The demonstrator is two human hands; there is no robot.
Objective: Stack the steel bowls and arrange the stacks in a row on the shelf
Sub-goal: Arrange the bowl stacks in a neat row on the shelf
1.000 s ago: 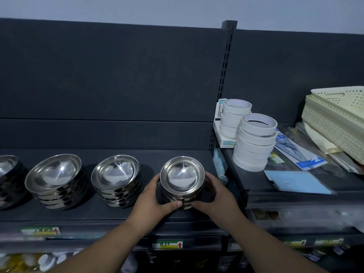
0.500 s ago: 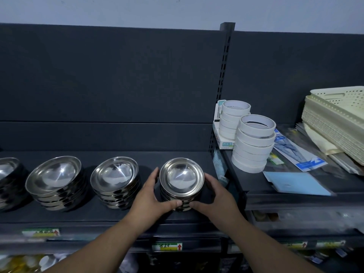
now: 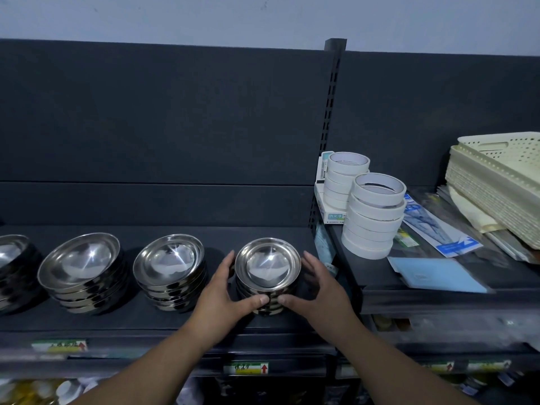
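Head view, looking down on a dark shelf [image 3: 175,320]. Clasping one bowl stack [image 3: 267,267] from both sides: left grip [image 3: 225,290] wrapped round its left flank, thumb pressed low on the front; right grip [image 3: 318,290] cupped round the right flank, thumb likewise touching the front, fingers curved close to the rim with a sliver of shadow between palm and steel. Seated on the shelf, by the look of it, upright rather than tilted, directly between the two grips. Just left of the left grip, a second stack [image 3: 169,258] of wider bowls; further left, a third stack [image 3: 80,260]; at the far left, cut off by the frame, a fourth stack [image 3: 11,252]. Standing along roughly one line, each apart from the next. Right of the right grip, past the upright post, on a neighbouring shelf: tape rolls [image 3: 374,217] in two piles, cream baskets [image 3: 496,182], a blue sheet [image 3: 435,273]. Below the grips, a price label [image 3: 248,368] on the shelf edge. Judging progress: stacking seemingly finished, no loose bowls in sight; row nearly complete too, with this stack as its right-hand end. Probably left to do: nudging it into line and even spacing with its neighbours, then letting go. Beyond the left edge, impossible to tell.
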